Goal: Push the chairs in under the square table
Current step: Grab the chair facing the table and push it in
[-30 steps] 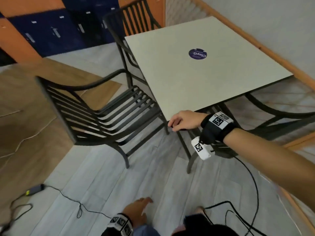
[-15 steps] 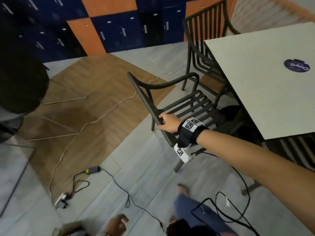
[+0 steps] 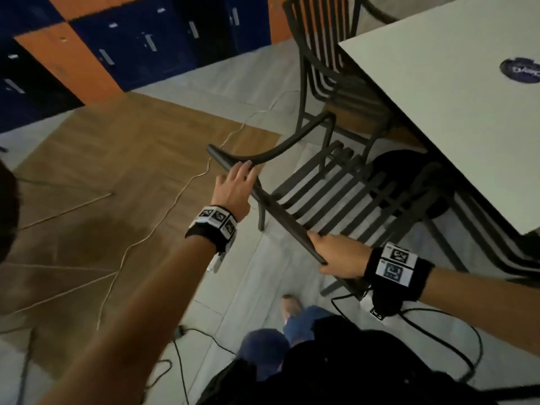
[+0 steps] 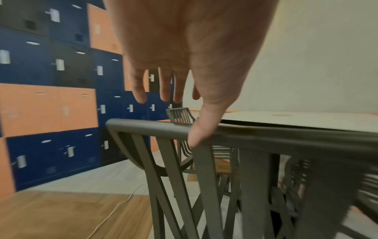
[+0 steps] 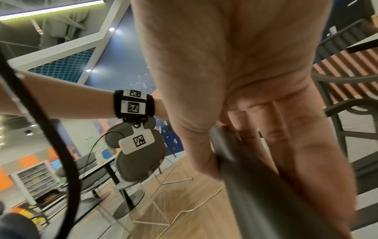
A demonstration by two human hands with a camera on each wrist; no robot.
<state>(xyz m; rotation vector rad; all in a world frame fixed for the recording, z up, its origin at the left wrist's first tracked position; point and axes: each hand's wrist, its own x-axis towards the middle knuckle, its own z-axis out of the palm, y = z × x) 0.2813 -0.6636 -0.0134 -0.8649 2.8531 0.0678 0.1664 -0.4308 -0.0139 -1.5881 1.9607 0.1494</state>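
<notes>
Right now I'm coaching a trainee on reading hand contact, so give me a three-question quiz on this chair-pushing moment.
1. True or false: the right hand grips the top rail of the near chair.
2. Multiple choice: the left hand is (A) holding a cable, (B) reaching with straight fingers to the chair's top rail, thumb against it, (C) flat on the square table.
3. Fill in: the near chair's seat lies partly ____ the table.

Key: 1 true; 2 B; 3 under.
</notes>
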